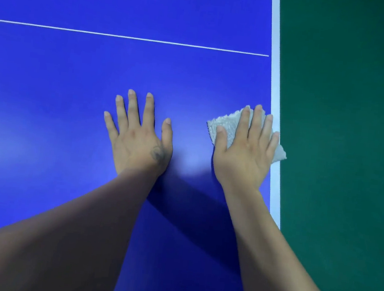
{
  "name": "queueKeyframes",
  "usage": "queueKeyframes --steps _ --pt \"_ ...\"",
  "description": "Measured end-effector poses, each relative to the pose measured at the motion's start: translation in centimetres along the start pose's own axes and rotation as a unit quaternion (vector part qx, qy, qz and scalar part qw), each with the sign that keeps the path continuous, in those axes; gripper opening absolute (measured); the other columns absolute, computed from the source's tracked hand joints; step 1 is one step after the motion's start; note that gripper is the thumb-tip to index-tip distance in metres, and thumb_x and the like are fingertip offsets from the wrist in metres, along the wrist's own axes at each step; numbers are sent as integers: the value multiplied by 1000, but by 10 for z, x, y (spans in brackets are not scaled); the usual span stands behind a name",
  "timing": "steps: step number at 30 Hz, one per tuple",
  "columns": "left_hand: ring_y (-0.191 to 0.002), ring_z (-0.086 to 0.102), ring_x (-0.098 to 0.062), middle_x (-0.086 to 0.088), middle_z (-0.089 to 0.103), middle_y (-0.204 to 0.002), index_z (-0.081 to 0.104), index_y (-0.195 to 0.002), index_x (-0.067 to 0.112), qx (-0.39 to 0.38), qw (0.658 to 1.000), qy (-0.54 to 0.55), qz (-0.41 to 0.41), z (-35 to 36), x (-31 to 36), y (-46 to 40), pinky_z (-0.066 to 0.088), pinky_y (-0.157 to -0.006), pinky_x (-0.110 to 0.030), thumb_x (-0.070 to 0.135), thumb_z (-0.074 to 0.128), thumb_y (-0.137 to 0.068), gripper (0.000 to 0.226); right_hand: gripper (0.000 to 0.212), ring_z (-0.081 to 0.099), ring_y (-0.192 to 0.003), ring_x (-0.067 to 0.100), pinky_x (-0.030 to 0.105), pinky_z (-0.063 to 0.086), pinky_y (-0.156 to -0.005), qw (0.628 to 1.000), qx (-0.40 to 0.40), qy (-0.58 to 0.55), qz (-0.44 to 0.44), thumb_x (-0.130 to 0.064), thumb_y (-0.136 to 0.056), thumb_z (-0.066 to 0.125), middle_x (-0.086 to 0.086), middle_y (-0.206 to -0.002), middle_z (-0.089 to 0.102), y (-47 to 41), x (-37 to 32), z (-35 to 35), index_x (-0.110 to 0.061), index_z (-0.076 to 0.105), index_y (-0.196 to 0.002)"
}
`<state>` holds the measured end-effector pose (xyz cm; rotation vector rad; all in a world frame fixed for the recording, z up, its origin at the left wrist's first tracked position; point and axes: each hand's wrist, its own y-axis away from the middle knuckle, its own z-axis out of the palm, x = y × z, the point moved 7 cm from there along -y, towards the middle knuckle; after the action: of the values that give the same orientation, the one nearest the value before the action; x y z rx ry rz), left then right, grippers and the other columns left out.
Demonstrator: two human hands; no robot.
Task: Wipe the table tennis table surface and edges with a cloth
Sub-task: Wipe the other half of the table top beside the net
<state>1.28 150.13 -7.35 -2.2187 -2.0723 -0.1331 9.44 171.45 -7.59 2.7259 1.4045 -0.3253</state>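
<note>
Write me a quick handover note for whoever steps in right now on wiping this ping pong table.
Right hand: flat, fingers straight, pressing the grey cloth onto the blue table at its right side; the cloth's corner overlaps the white edge stripe and pokes past it.
Left hand: open, palm down on the bare surface beside it, holding nothing.
Done: cannot tell from this view how much is already wiped.
Left: carry on along the right edge, then the rest of the surface past the thin white line.
</note>
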Motion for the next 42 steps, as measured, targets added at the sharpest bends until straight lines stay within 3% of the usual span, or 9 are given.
queueKeyframes --steps 5,10,17,22,28,32,37,42 --pt "-167 0 -29 -6 8 -180 17 -172 28 -4 1000 -8 -2 4 0 -2 3 -133 -59 59 18 -106 72 71 16 -163 29 53 13 -131 998 22 -26 -62 -56 -108 34 4 -175 22 -8 -55 10 -15 32 -166" --pt "-167 1 -30 -6 9 -180 19 -171 27 -1 1000 -7 -3 5 0 -1 3 -133 -59 57 20 -107 71 69 12 -164 23 48 12 -132 992 -24 -8 -123 -58 -108 35 -1 -176 20 20 -43 4 -22 29 -167" --pt "-166 5 -33 -10 14 -179 23 -171 24 12 1000 -1 6 1 1 0 7 -132 -61 56 23 -108 70 71 4 -164 23 50 4 -132 1000 -14 -5 -4 -57 -108 26 -2 -178 11 -20 10 -3 -21 21 -169" --pt "-166 7 -34 -10 16 -179 25 -170 23 18 1000 3 12 1 0 -1 8 -131 -63 55 25 -108 70 75 -6 -164 25 51 -3 -132 999 -31 4 37 -58 -107 15 1 -179 0 -102 -16 11 -18 11 -170" --pt "-166 9 -34 -10 18 -178 29 -169 23 28 999 7 14 1 0 -1 8 -131 -62 53 28 -109 68 73 1 -164 25 49 -1 -132 994 -47 -3 -103 -56 -107 26 0 -178 6 -107 -106 27 -19 17 -170" --pt "-166 9 -33 -10 18 -179 30 -169 22 28 999 11 14 0 0 -1 8 -132 -61 54 27 -109 68 66 15 -163 24 48 11 -132 985 -21 -37 -166 -55 -109 32 0 -175 22 -52 -101 24 -21 32 -166" --pt "-166 8 -33 -9 17 -179 29 -170 23 20 1000 17 8 -2 1 -1 8 -132 -61 54 26 -108 69 69 11 -164 23 49 7 -132 995 -32 -16 -96 -57 -108 32 -4 -177 16 -34 -31 7 -25 25 -168" --pt "-166 11 -34 -10 19 -178 30 -169 23 24 1000 8 9 -3 1 -1 11 -131 -62 53 25 -107 69 74 -1 -164 24 51 -1 -132 999 -33 3 -3 -61 -107 22 -1 -178 7 -92 -7 6 -21 19 -169"
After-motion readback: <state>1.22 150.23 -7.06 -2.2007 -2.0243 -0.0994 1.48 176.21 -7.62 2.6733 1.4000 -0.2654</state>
